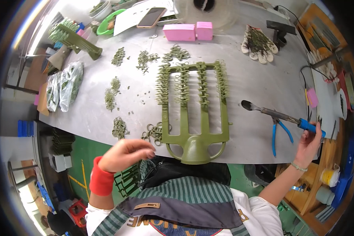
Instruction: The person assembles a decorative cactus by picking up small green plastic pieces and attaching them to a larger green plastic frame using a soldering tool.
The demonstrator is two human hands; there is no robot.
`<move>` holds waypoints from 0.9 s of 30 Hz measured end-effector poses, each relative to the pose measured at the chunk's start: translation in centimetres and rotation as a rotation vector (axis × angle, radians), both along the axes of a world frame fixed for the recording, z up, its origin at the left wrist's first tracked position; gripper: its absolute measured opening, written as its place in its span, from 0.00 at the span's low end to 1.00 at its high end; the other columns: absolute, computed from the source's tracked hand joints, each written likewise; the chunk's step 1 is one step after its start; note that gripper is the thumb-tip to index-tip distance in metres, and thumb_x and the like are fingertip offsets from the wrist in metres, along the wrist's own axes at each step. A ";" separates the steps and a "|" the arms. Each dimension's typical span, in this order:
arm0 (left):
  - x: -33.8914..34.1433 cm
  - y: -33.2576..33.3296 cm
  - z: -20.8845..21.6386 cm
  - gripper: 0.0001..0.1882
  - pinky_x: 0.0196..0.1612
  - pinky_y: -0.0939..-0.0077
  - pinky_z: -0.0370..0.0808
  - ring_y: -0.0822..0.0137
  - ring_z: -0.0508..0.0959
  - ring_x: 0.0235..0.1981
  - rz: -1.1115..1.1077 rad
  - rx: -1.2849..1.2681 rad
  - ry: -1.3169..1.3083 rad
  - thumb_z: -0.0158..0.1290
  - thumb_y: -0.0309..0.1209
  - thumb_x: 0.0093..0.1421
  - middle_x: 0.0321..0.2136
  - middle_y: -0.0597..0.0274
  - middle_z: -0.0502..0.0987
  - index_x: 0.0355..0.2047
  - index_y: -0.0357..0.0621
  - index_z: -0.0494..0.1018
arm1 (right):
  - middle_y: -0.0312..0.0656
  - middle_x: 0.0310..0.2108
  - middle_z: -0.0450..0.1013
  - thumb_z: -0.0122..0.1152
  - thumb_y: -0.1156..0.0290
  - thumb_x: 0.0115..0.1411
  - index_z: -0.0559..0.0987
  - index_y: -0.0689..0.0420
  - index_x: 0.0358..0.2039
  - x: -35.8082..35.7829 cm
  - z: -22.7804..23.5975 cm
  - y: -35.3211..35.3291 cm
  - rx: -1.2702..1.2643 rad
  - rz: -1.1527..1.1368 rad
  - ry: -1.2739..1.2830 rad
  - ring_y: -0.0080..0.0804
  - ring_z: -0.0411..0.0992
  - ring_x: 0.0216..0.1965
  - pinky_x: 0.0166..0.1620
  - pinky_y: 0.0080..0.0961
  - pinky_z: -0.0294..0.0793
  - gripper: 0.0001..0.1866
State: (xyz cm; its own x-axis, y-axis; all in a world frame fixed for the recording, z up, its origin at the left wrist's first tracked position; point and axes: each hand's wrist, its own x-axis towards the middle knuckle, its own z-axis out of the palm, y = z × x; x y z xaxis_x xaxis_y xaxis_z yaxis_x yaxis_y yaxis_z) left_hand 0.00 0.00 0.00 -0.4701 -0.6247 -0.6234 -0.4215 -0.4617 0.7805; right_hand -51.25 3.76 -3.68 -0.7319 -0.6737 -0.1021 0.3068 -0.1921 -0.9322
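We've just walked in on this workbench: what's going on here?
The person's right hand holds a spoon-tipped tool by its blue handle, beside blue-handled pliers. The left hand is near loose green rings at the table's near edge. Between the hands lies a green four-pronged frame, small green pieces lining its far parts.

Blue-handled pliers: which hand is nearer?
Right. The right hand is just right of the pliers, at the tool's blue grip; the left hand is far to their left.
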 end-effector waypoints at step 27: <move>0.6 -2.1 -0.1 0.13 0.35 0.81 0.77 0.72 0.79 0.30 -0.094 -0.047 0.089 0.46 0.32 0.66 0.27 0.61 0.79 0.40 0.34 0.75 | 0.36 0.27 0.74 0.61 0.64 0.57 0.77 0.61 0.33 1.8 2.3 0.6 -0.115 -0.202 -0.029 0.16 0.71 0.23 0.27 0.08 0.74 0.12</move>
State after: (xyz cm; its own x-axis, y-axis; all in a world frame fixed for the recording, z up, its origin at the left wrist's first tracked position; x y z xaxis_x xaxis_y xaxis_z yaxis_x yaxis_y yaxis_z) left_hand 0.57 -2.11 -0.13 -0.5804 -0.6027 -0.5476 -0.3891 -0.3855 0.8367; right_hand -49.48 4.40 -1.42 -0.8512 -0.5219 -0.0562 0.2777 -0.3569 -0.8919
